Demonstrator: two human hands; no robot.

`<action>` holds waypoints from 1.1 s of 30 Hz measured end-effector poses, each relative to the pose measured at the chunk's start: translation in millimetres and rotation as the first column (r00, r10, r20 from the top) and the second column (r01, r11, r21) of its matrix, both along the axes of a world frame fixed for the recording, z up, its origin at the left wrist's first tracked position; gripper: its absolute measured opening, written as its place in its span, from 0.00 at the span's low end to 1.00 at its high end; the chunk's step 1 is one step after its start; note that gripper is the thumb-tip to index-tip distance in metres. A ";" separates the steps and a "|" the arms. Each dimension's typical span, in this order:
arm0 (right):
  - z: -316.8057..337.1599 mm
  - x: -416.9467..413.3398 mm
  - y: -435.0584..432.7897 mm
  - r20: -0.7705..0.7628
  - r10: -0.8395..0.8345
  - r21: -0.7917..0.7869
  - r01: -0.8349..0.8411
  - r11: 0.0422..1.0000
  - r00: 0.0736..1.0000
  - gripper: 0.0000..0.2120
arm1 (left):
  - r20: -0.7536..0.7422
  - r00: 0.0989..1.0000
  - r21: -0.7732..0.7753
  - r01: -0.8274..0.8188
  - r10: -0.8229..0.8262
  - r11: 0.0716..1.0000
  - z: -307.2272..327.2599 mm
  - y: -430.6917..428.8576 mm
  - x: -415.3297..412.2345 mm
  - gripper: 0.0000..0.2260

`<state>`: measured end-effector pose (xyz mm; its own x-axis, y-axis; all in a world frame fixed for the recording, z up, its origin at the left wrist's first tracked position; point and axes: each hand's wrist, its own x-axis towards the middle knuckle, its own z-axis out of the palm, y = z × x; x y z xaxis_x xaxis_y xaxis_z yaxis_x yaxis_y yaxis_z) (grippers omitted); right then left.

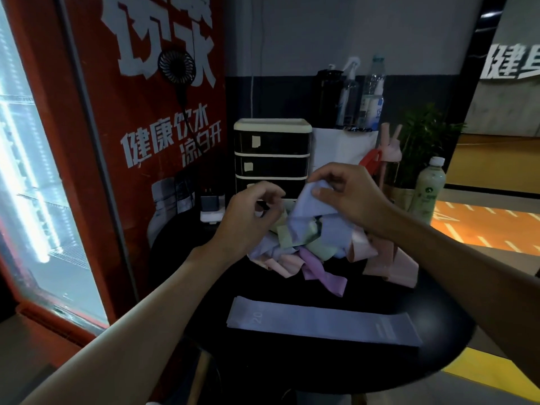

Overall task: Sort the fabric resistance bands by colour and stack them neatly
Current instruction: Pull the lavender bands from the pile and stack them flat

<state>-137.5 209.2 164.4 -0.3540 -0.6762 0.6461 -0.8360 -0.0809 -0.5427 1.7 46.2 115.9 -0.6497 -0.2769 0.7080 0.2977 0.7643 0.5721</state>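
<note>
Right grip point(347, 197) pinches lilac band point(311, 209) over pile point(315, 252); left grip point(248, 217) hold unclear; flat band point(321, 323) by table point(438, 356) edge.

Matt cloth bands point(315, 238), glossy table point(432, 325)

Round black desk point(438, 331): black three-drawer organiser point(271, 153), white power strip point(211, 214), spray bottle point(347, 95), clear water bottle point(372, 89), pale green drink bottle point(428, 190), pink bottle point(390, 159). Behind: potted plant point(423, 135). Left: red drinks cooler point(131, 141) bearing a small black fan point(176, 66).
</note>
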 end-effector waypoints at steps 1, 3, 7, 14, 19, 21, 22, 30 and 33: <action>-1.4 -1.2 4.3 -0.013 0.003 0.014 -0.003 1.000 1.000 0.06 | 0.020 1.000 0.006 0.019 -0.019 1.000 1.4 2.9 -1.6 0.09; -4.0 -2.6 11.5 -0.025 0.020 0.046 -0.019 0.999 0.999 0.05 | 0.100 0.994 0.023 0.047 -0.049 0.999 3.6 10.7 -5.8 0.14; -6.9 -2.6 21.7 -0.008 0.037 0.088 -0.037 0.995 0.999 0.06 | 0.210 0.968 0.021 0.138 -0.139 0.990 1.7 27.1 -13.4 0.16; -11.1 -9.0 34.4 -0.032 0.031 0.136 -0.026 0.990 0.999 0.08 | 0.325 0.927 0.024 0.190 -0.188 0.981 6.4 27.7 -15.7 0.14; -15.4 -14.9 39.3 -0.014 0.003 0.147 0.000 0.989 1.000 0.11 | 0.394 0.886 0.084 0.228 -0.243 0.970 6.9 20.3 -7.6 0.04; -18.0 -18.5 40.9 -0.008 -0.017 0.168 0.019 0.986 1.000 0.11 | 0.424 0.872 0.139 0.204 -0.244 0.969 5.3 14.7 -5.4 0.09; -19.3 -19.9 41.5 -0.001 -0.032 0.177 0.031 0.984 1.000 0.11 | 0.449 0.860 0.151 0.196 -0.244 0.969 5.0 12.1 -4.8 0.09; -32.3 -24.5 48.7 -0.035 -0.061 0.324 0.069 0.944 0.998 0.08 | 0.491 0.851 0.107 0.156 -0.189 0.982 12.9 3.5 5.9 0.08; -34.8 -22.0 53.9 -0.003 -0.076 0.415 0.071 0.907 0.997 0.08 | 0.495 0.858 0.049 0.128 -0.135 0.991 17.1 1.0 7.3 0.07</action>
<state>-159.5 263.2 129.6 -0.4196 -0.8537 0.3085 -0.8235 0.2150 -0.5250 9.0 47.3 133.0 -0.9450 -0.1707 0.2788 0.0691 0.7292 0.6808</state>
